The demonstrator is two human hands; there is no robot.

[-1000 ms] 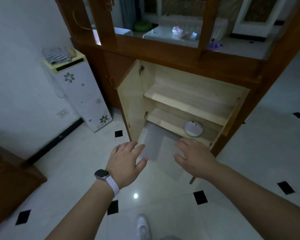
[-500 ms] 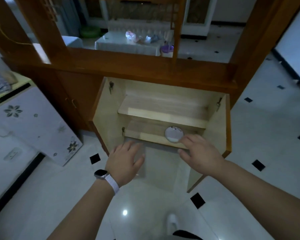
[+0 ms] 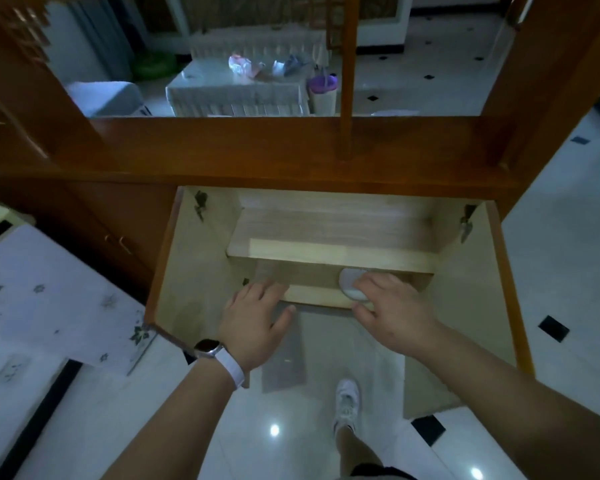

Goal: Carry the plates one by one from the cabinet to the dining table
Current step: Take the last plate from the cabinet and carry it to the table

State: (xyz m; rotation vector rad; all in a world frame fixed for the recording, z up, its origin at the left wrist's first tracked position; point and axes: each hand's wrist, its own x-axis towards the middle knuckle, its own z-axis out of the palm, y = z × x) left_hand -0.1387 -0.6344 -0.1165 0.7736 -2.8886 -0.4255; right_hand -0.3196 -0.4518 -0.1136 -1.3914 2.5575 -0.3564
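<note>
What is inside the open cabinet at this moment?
The cabinet holds two pale shelves; one white plate lies on the lower shelf. The right hand covers part of the plate, and the upper shelf hides the back of the lower one.

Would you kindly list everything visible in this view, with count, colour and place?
plate: one, white, lower cabinet shelf, right side.
cabinet: one, brown outside, pale inside, doors open.
table: one, white cloth, beyond the divider.
jug: one, purple lid, beside table.
appliance: one, white with flowers, left.
shoe: one, white, on floor.
watch: one, white strap, left wrist.
left hand: one, open, at lower shelf's edge.
right hand: one, over the plate; grip unclear.
</note>
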